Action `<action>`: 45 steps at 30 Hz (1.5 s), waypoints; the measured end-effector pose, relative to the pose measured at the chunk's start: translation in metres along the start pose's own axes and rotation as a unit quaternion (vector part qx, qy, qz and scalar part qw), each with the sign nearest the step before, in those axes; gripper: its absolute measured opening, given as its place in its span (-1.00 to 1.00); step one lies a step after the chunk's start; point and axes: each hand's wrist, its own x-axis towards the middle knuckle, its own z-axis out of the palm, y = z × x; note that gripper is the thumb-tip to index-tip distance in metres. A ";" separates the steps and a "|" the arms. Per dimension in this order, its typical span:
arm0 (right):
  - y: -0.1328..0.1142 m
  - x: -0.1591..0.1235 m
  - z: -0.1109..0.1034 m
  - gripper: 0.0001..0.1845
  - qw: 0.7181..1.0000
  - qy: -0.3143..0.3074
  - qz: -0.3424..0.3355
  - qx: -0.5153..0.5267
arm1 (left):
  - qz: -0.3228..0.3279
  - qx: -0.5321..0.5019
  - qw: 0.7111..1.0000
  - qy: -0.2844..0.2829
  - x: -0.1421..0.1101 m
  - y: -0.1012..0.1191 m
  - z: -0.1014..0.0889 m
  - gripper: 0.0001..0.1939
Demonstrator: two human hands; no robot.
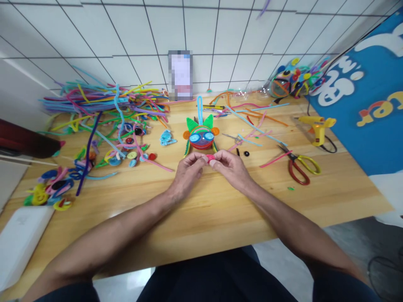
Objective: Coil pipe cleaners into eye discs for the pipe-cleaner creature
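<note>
My left hand (188, 171) and my right hand (229, 166) meet at the middle of the wooden table (201, 209). Both pinch a small pink-red pipe-cleaner coil (210, 158) between their fingertips. Just behind the hands lies a pipe-cleaner figure (200, 135) with green ears, blue ringed eyes, orange side discs and a tall blue loop on top.
A heap of coloured pipe cleaners (103, 105) and coiled discs (53, 188) covers the left side. Scissors with red and yellow handles (299, 165) and a yellow glue gun (317, 126) lie to the right. A phone (180, 75) leans on the tiled wall. A white box (19, 239) sits front left.
</note>
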 end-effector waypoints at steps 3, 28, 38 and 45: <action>-0.001 0.000 0.000 -0.84 1.000 -0.003 -0.005 -0.005 | 0.007 0.010 1.000 -0.010 0.000 -0.001 -0.001 -0.76; 0.004 0.003 -0.007 -0.77 0.999 0.028 -0.021 0.012 | 0.025 0.073 0.997 -0.003 0.003 0.006 -0.002 -0.77; -0.001 0.000 -0.005 -0.90 0.999 0.017 -0.049 -0.012 | 0.031 0.090 0.995 -0.020 0.003 0.008 -0.003 -0.77; -0.001 0.000 -0.005 -0.92 0.997 0.028 -0.057 -0.052 | 0.042 0.097 0.993 -0.046 0.003 0.013 -0.003 -0.71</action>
